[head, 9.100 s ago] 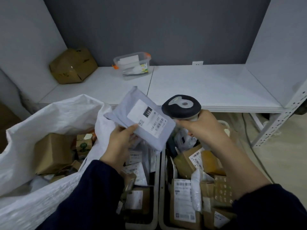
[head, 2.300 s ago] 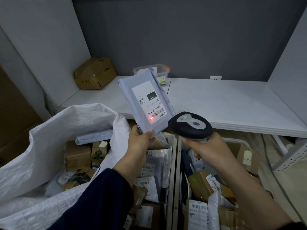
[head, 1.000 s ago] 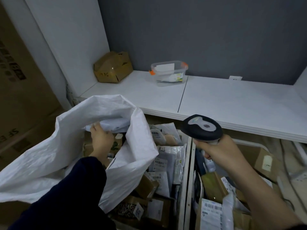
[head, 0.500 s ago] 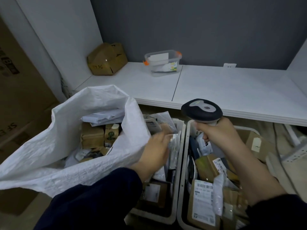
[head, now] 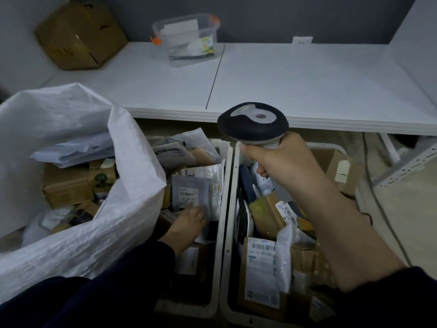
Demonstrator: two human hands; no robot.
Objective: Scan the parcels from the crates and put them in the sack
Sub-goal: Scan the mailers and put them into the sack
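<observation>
Left hand [head: 189, 223] is down in the left crate [head: 221, 245], fingers on the lower edge of a grey parcel [head: 189, 192] lying on top of the other parcels. The view is blurred, so I cannot tell whether it grips or only touches. Right hand [head: 283, 162] is clenched round the scanner [head: 253, 124] handle, above the right crate [head: 230, 256]. The white sack [head: 71, 245] stands open just left of the crates, with boxes and mailers inside.
</observation>
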